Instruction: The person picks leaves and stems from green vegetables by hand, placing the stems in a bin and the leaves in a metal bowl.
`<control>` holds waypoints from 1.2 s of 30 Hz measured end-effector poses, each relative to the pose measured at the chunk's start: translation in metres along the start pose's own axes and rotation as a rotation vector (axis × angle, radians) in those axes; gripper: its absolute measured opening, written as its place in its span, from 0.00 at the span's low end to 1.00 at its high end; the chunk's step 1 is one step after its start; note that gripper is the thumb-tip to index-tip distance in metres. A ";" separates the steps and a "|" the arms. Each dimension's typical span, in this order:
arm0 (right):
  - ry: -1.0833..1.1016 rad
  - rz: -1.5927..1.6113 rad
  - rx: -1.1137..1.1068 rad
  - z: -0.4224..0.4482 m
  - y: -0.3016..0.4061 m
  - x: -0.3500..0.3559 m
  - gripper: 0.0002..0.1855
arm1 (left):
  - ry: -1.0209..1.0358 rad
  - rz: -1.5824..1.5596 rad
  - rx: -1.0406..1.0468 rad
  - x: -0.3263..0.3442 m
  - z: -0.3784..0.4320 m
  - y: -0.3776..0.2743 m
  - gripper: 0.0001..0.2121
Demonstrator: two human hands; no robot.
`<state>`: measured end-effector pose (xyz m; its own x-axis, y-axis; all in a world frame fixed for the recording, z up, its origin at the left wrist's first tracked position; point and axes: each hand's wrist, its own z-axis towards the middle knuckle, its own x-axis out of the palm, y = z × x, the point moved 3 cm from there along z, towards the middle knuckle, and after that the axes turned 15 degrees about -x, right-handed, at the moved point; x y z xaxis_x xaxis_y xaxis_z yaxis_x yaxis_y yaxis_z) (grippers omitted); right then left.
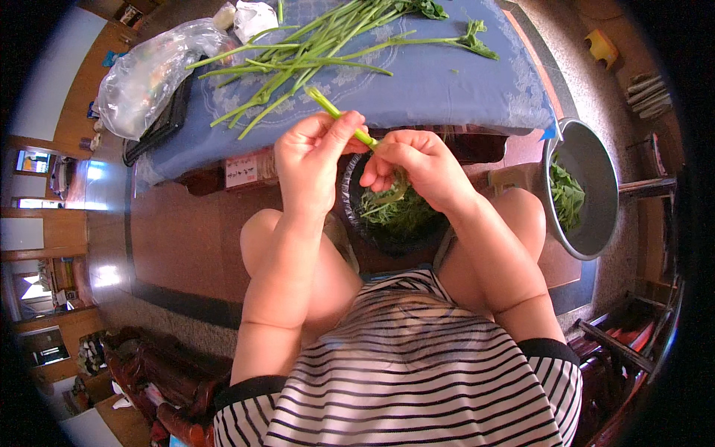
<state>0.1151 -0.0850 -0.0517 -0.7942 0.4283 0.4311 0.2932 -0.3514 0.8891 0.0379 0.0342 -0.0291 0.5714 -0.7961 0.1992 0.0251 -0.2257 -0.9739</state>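
My left hand [315, 159] pinches a short green vegetable stem [329, 106] between thumb and fingers. The stem slants down towards my right hand [416, 167], whose thumb and forefinger close on its lower end. A pale green strip or leaf piece [395, 193] hangs beneath the right fingers; where it joins is hidden. Directly below both hands stands a bin with a black plastic liner [347, 193], holding green peelings and scraps [405, 215]. Beyond my hands, a bunch of long green stems [313, 56] with a few leaves lies across the table.
A blue patterned cloth [447, 89] covers the low table. At its left lie a clear plastic bag [151, 78] and a black tray [167, 125]. A grey bucket [600, 190] with green leaves [565, 195] stands right of my knee. Dark wooden chairs [162, 380] are behind.
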 end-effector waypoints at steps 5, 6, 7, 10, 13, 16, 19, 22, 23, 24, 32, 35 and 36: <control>0.027 0.047 -0.107 0.001 -0.007 -0.005 0.11 | 0.016 -0.212 -0.124 -0.004 0.006 0.004 0.06; 0.045 0.065 -0.124 0.001 -0.007 -0.006 0.12 | 0.010 -0.205 -0.108 -0.002 0.005 0.004 0.05; 0.020 0.075 -0.123 0.002 -0.007 -0.007 0.12 | 0.006 -0.198 -0.092 0.001 0.004 0.004 0.05; -0.048 0.056 -0.106 0.002 -0.004 -0.003 0.10 | 0.221 -0.071 -0.125 0.009 0.001 0.008 0.03; -0.033 0.079 -0.120 0.001 -0.004 -0.004 0.10 | 0.148 -0.084 -0.145 0.012 -0.002 0.007 0.04; 0.046 0.164 -0.109 -0.002 -0.005 -0.005 0.12 | 0.087 -0.156 -0.238 0.006 0.000 0.011 0.06; 0.100 0.185 -0.161 -0.005 -0.012 -0.007 0.13 | 0.130 -0.208 -0.305 0.000 0.005 0.015 0.06; 0.096 0.090 -0.138 -0.003 -0.013 -0.010 0.14 | 0.061 -0.124 -0.213 0.001 0.008 0.017 0.04; 0.088 0.050 -0.132 -0.003 -0.013 -0.010 0.14 | 0.053 -0.099 -0.155 0.001 0.008 0.014 0.04; 0.020 0.073 -0.066 -0.003 -0.013 -0.008 0.15 | 0.038 -0.075 -0.101 0.000 0.007 0.014 0.03; -0.062 -0.049 0.006 -0.003 -0.004 -0.006 0.13 | 0.033 -0.003 -0.001 0.000 0.004 0.012 0.04; -0.059 -0.037 -0.063 -0.003 -0.013 -0.008 0.12 | 0.006 -0.100 -0.060 -0.007 0.008 0.011 0.06; -0.055 -0.046 -0.088 -0.003 -0.015 -0.008 0.12 | -0.024 -0.142 -0.065 -0.010 0.011 0.009 0.05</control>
<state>0.1154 -0.0852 -0.0682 -0.7746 0.4895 0.4004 0.2078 -0.4010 0.8922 0.0410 0.0463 -0.0410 0.5851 -0.7404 0.3308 0.0538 -0.3715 -0.9269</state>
